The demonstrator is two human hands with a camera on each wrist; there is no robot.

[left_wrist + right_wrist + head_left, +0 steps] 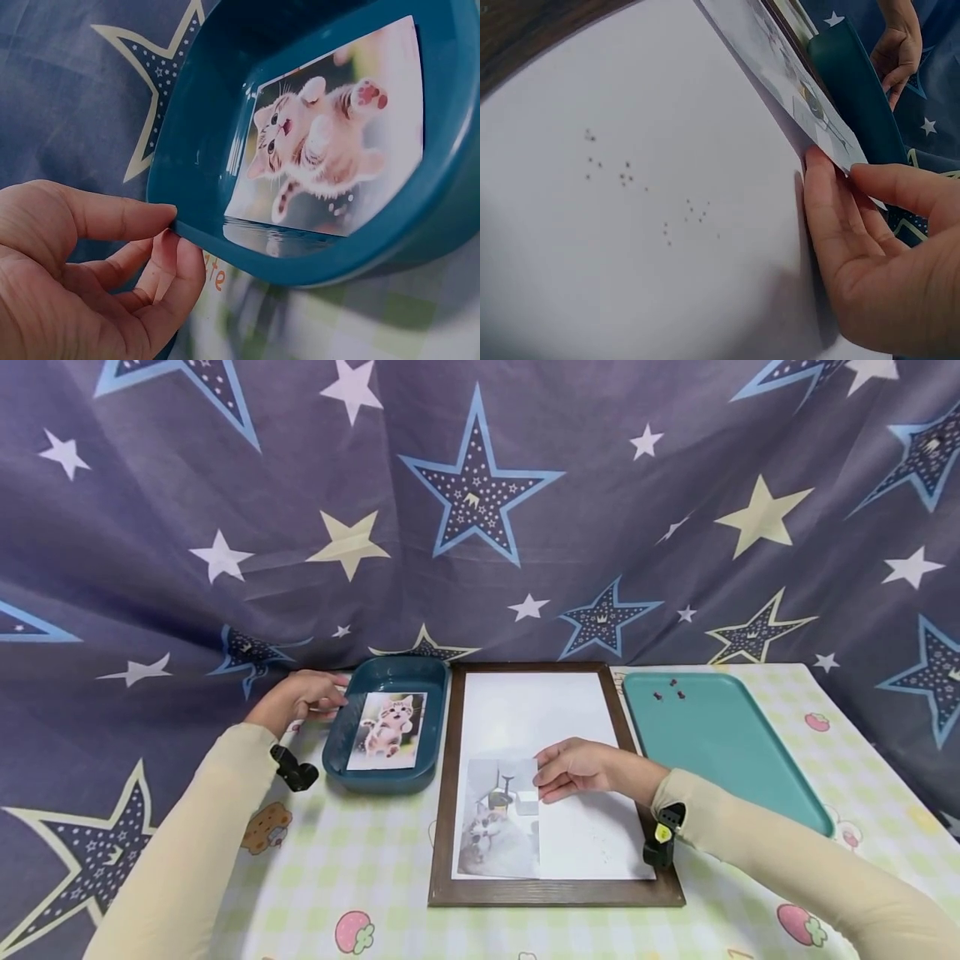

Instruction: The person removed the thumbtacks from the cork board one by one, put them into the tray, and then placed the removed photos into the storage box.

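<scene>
At the rim of a dark teal plastic basin (382, 785), my left hand (303, 700) pinches the edge between thumb and fingers, as the left wrist view shows. Inside the basin lies a kitten photo (322, 150), picture side up. My right hand (576, 770) pinches the right edge of a second photo (498, 835), a pale cat picture, with the thumb on its face and fingers behind. That photo covers the lower left of a white board (540, 710) with a brown wooden frame (555, 893). Small dark holes dot the board's surface in the right wrist view.
Right of the board lies a flat green tray (727, 743) with several small red pushpins (681, 695) near its far end. A checked tablecloth (300, 877) covers the table. Behind it hangs a dark star-patterned curtain (585, 485).
</scene>
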